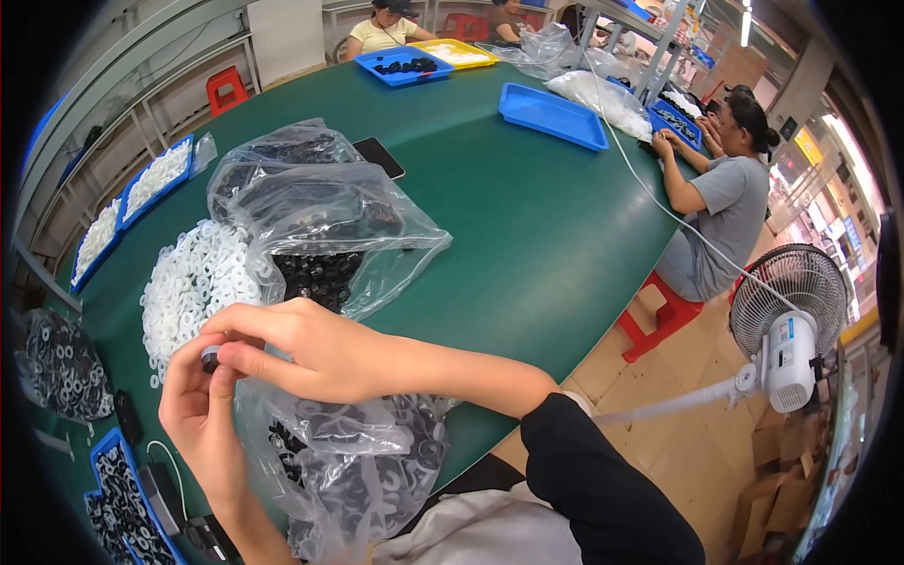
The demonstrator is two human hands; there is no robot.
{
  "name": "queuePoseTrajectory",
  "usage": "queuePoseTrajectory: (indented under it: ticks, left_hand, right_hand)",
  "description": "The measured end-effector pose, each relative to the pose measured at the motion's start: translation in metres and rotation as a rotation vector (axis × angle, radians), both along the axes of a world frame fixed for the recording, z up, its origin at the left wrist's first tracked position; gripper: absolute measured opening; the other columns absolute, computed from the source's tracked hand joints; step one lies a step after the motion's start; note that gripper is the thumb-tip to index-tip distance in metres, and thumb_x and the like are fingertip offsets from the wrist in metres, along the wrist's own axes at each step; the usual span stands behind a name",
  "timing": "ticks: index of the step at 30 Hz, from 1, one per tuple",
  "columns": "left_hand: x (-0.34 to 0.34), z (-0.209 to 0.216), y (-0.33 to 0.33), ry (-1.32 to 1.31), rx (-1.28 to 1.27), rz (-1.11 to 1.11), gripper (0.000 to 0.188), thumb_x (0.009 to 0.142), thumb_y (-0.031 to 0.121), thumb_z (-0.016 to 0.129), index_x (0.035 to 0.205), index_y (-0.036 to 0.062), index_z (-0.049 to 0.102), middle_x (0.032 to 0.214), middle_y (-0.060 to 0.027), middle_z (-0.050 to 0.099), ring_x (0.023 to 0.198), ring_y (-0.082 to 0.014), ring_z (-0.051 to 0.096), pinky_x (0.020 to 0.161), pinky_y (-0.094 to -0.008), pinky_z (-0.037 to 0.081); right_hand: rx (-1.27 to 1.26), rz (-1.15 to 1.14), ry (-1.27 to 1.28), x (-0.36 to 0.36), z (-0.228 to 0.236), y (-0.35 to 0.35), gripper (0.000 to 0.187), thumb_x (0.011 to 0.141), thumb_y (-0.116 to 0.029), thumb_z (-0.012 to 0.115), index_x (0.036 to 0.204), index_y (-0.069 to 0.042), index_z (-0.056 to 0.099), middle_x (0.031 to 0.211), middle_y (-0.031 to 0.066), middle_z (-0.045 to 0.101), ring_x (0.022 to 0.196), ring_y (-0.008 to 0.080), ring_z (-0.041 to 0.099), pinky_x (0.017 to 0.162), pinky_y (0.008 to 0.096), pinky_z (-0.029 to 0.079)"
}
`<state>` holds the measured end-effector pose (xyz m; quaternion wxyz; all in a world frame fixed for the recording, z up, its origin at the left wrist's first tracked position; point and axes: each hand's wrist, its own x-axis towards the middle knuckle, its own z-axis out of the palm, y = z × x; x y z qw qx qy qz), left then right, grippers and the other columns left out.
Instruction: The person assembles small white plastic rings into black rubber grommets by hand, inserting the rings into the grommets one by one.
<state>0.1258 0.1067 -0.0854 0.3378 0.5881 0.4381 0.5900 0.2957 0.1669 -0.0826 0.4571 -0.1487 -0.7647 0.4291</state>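
A small round black part with a grey top [210, 359] is pinched between my fingers. My left hand [196, 414] is closed on it from below and the left. My right hand [315, 350] reaches across and grips it from above with thumb and fingers. Just beyond my hands lies a loose heap of white ring washers [196, 273]. Beside it, an open clear plastic bag [367, 217] has black parts [322, 277] at its mouth. Under my right forearm, another clear bag [391, 471] holds grey rings and some black parts.
A blue tray of black and grey parts [127, 504] stands at lower left, near a bag of rings [66, 367]. Blue trays of white parts [155, 179] line the left edge. A phone [379, 158] lies behind the bag. A fan [789, 320] and a seated co-worker [730, 188] are right.
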Motion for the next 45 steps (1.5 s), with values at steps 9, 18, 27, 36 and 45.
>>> queuePoseTrajectory:
  ticks: [9, 18, 27, 36, 45]
  left_hand:
    - [-0.001, 0.020, -0.031, 0.194, 0.189, 0.181, 0.026, 0.092, -0.001, 0.054, 0.117, -0.0037, 0.051, 0.093, -0.0122, 0.064, 0.077, -0.0138, 0.058, 0.069, -0.0252, 0.047]
    - [0.007, 0.031, -0.044, 1.033, -0.135, -0.277, 0.024, 0.072, 0.001, 0.072, 0.094, -0.0024, 0.064, 0.087, -0.0179, 0.066, 0.081, -0.0346, 0.064, 0.071, -0.0383, 0.050]
    - [-0.016, 0.001, -0.029, 1.053, -0.088, -0.275, 0.044, 0.066, 0.006, 0.077, 0.107, 0.0004, 0.062, 0.104, -0.0183, 0.060, 0.097, -0.0395, 0.057, 0.086, -0.0448, 0.045]
    - [-0.029, 0.000, -0.019, 1.218, -0.193, -0.274, 0.084, 0.045, 0.018, 0.090, 0.123, 0.0079, 0.058, 0.120, -0.0134, 0.057, 0.114, -0.0351, 0.051, 0.096, -0.0421, 0.041]
    - [-0.034, -0.008, -0.013, 1.264, -0.183, -0.332, 0.089, 0.050, 0.026, 0.090, 0.130, 0.0107, 0.054, 0.117, -0.0147, 0.059, 0.115, -0.0331, 0.052, 0.100, -0.0397, 0.038]
  right_hand:
    - [0.222, 0.017, -0.264, 0.025, 0.008, -0.007, 0.031, 0.097, -0.025, 0.055, 0.114, 0.002, 0.057, 0.102, 0.0174, 0.064, 0.099, 0.0328, 0.061, 0.089, 0.0415, 0.046]
    - [0.374, 0.076, -0.320, 0.038, 0.015, -0.014, 0.026, 0.097, -0.023, 0.054, 0.102, 0.002, 0.059, 0.096, 0.0145, 0.059, 0.095, 0.0304, 0.057, 0.090, 0.0399, 0.041]
    - [0.873, -0.099, -0.400, 0.031, 0.018, -0.082, 0.014, 0.071, -0.012, 0.064, 0.080, -0.002, 0.057, 0.081, 0.0085, 0.058, 0.088, 0.0253, 0.057, 0.082, 0.0334, 0.042]
    - [0.562, -0.162, -0.966, 0.041, 0.006, -0.086, 0.012, 0.081, -0.017, 0.064, 0.080, -0.005, 0.066, 0.070, 0.0047, 0.065, 0.070, 0.0206, 0.066, 0.074, 0.0317, 0.044]
    - [0.398, -0.312, -1.317, 0.092, -0.014, -0.100, 0.089, 0.070, -0.046, 0.078, 0.128, 0.010, 0.041, 0.064, 0.0105, 0.058, 0.059, 0.0292, 0.060, 0.067, 0.0347, 0.043]
